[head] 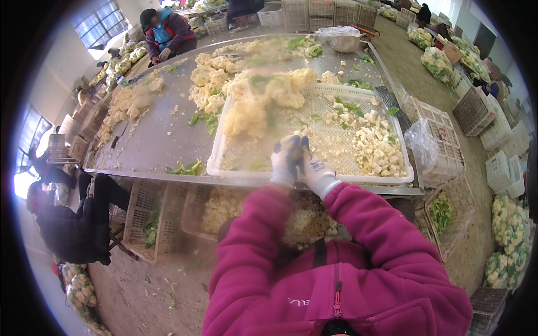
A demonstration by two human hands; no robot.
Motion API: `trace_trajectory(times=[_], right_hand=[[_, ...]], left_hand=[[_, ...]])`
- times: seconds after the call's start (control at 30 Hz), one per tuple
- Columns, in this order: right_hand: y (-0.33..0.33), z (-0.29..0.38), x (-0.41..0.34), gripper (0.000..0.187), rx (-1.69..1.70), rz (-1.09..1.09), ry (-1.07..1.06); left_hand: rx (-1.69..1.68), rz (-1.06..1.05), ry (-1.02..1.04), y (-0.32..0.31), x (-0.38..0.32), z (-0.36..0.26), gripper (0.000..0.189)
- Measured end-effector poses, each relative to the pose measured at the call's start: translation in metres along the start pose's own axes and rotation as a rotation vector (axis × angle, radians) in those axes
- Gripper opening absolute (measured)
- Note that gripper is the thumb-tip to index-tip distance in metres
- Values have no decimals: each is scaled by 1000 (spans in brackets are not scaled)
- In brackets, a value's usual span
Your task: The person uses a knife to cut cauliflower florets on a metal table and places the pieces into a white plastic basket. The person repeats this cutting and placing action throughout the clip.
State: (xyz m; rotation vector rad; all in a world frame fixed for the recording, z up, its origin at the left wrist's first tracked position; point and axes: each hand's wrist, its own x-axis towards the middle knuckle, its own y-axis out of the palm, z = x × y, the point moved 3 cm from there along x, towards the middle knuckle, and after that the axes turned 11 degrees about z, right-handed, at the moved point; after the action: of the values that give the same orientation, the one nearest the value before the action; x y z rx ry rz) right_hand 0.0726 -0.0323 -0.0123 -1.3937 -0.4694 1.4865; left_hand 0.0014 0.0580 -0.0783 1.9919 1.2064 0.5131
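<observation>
My left hand [286,161] and my right hand [317,167], both in white and blue work gloves, meet over the front edge of a white perforated plastic tray [302,175]. A small pale piece shows at the fingertips of the left hand, but whether either hand grips it is blurred. Large cauliflower heads [248,117] lie in the tray's left and back part. Cut cauliflower pieces [378,145] are heaped at its right, with crumbs and green leaf bits between.
The tray lies on a metal table [168,126] with more cauliflower florets [130,101] at left. A pot [344,42] stands at the back. Below the edge are crates [145,218] and a tub of florets [222,206]. One person [168,33] sits across, another [71,222] at left.
</observation>
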Motion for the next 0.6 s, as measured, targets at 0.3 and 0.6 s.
trace_trajectory(times=[0.3, 0.6], right_hand=[[10, 4, 16, 98, 311, -228, -80], [24, -37, 63, 50, 1315, -138, -126]], left_hand=[[86, 51, 47, 7, -2, -11, 34], [628, 289, 277, -38, 22, -6, 41]])
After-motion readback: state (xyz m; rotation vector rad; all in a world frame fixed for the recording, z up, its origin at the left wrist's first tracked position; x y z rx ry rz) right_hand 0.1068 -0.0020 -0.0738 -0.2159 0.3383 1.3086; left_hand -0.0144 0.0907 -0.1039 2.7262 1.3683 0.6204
